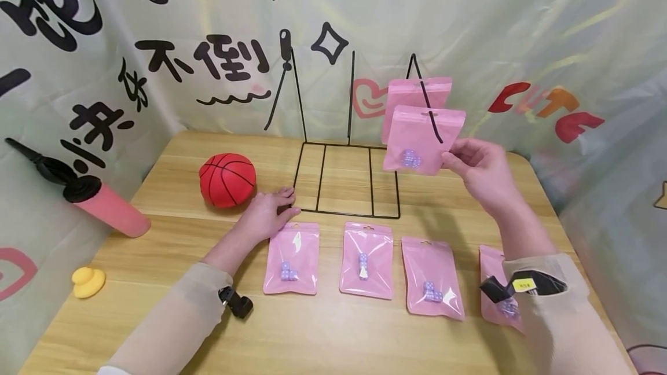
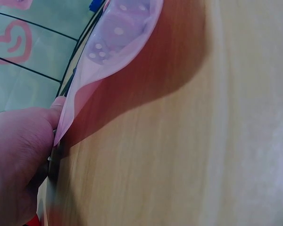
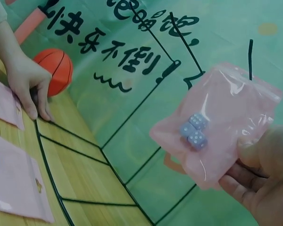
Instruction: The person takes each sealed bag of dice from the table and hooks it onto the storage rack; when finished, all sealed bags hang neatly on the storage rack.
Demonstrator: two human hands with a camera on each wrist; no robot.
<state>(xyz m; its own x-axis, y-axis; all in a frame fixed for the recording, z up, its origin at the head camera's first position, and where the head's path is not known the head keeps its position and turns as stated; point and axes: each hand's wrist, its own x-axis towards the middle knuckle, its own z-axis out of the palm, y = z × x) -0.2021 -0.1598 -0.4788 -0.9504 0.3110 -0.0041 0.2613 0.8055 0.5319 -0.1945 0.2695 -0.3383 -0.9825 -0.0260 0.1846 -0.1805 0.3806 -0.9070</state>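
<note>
A black wire rack stands on the wooden table, its hooks rising at the back. My left hand rests with straight fingers on the front left corner of the rack's base. At the rack's right hook my right hand pinches the right edge of a pink pouch holding small lilac dice. A second pink pouch hangs behind it on the same hook. Several more pink dice pouches lie in a row in front of the rack, the leftmost just below my left hand.
A red-orange basketball sits left of the rack. Further left a pink hand pump lies at the table edge, and a yellow rubber duck sits at the front left. A printed banner hangs closely around the table.
</note>
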